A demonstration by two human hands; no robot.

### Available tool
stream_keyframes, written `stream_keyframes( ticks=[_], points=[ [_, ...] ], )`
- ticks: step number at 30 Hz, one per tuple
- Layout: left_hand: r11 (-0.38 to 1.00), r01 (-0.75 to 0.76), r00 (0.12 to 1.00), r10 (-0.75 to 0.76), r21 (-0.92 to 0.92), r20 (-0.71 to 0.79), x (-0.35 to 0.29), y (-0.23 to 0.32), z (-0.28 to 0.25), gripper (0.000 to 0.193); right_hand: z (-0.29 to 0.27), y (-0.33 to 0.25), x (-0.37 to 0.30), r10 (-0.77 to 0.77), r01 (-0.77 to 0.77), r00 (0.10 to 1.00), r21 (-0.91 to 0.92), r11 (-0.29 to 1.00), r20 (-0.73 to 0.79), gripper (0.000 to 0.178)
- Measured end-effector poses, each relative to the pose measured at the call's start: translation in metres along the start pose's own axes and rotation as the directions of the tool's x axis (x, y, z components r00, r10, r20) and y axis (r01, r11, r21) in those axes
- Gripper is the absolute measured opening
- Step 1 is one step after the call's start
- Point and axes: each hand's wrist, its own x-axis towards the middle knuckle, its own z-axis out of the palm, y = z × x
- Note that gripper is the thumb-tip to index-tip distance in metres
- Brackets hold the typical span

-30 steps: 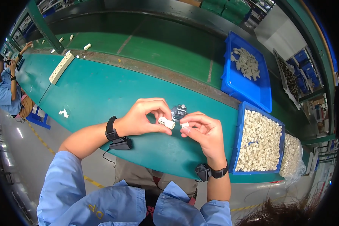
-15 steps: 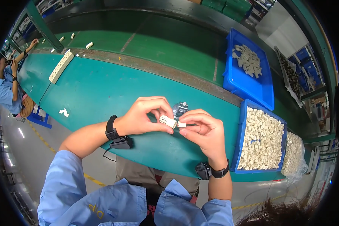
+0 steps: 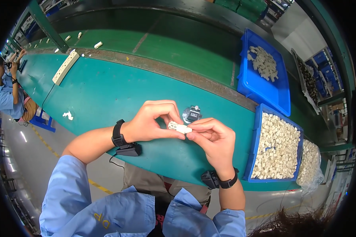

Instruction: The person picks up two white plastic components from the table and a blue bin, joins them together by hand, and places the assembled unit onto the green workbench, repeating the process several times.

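Observation:
Over the near part of the green table, my left hand (image 3: 152, 120) pinches a slotted cream plastic cylinder (image 3: 173, 126) between thumb and fingers. My right hand (image 3: 214, 140) grips a small cream plastic cap (image 3: 187, 130) by its outer end. Cap and cylinder now meet end to end; how deep the cap sits cannot be made out. Just beyond my fingertips stands a black and silver tally counter (image 3: 193, 114) on the table (image 3: 122, 94). Both wrists wear black straps with small devices.
To my right, a blue crate (image 3: 252, 156) is full of small cream caps, beside a clear bag (image 3: 310, 164) of similar parts. Another blue crate (image 3: 261, 89) holds longer pieces. A power strip (image 3: 66, 68) lies left; loose cylinders dot the green belt (image 3: 186, 51). A co-worker (image 3: 6, 94) sits far left.
My right hand has moved slightly left, bringing the cap from just apart into contact with the cylinder's open end. My left hand stays nearly still.

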Motion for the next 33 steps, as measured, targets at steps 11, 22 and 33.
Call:
stream_keyframes(
  ticks=[11,22,33],
  points=[
    [0.998,-0.060,0.997,0.061,0.032,-0.056,-0.004,-0.001,0.001,0.032,0.009,0.010,-0.003,-0.133,0.134,0.990,0.031,0.990,-0.053,0.021],
    [0.999,-0.050,0.999,0.050,-0.018,0.006,-0.003,-0.001,0.003,0.034,-0.001,0.015,0.003,-0.071,0.072,0.996,-0.003,0.997,0.055,0.026],
    [0.983,0.131,0.990,-0.136,-0.126,-0.034,0.014,0.001,-0.011,0.032,-0.060,-0.003,0.039,-0.019,0.187,0.936,0.448,0.874,-0.353,0.022]
  ],
)
